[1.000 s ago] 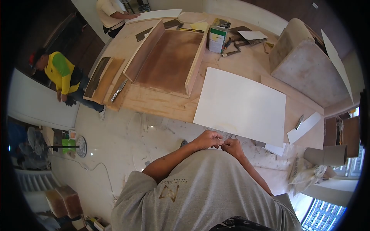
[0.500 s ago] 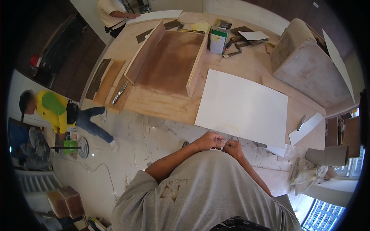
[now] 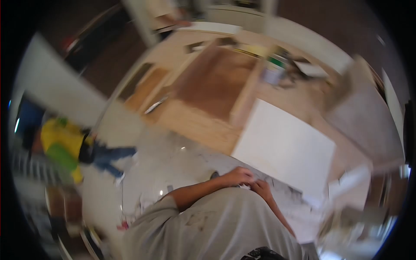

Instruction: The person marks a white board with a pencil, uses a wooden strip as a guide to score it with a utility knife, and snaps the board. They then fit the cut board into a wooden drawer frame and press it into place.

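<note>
My left hand [image 3: 239, 176] is in front of my belly with its fingers curled in. Close beside it, my right hand [image 3: 261, 187] is also closed, the two nearly touching. Between them shows a small pale bit [image 3: 245, 186], too blurred to name. Just beyond my hands, a white sheet [image 3: 288, 145] lies on the near edge of the wooden worktable [image 3: 203, 135]. Neither hand touches the sheet. An open wooden tray-like box [image 3: 214, 82] rests farther back on the table.
A white and green can [image 3: 274, 71] stands behind the box, near blurred tools. On the right sits a large box-like piece [image 3: 368, 117]. A utility knife [image 3: 156, 104] lies at the table's left. A person in yellow [image 3: 65, 141] is at left; another person's hand [image 3: 183, 23] is at the far end.
The view has swung, so the table and sheet appear lower and farther right, blurred. The person in yellow has turned and bent. My hands stay together in front of my belly.
</note>
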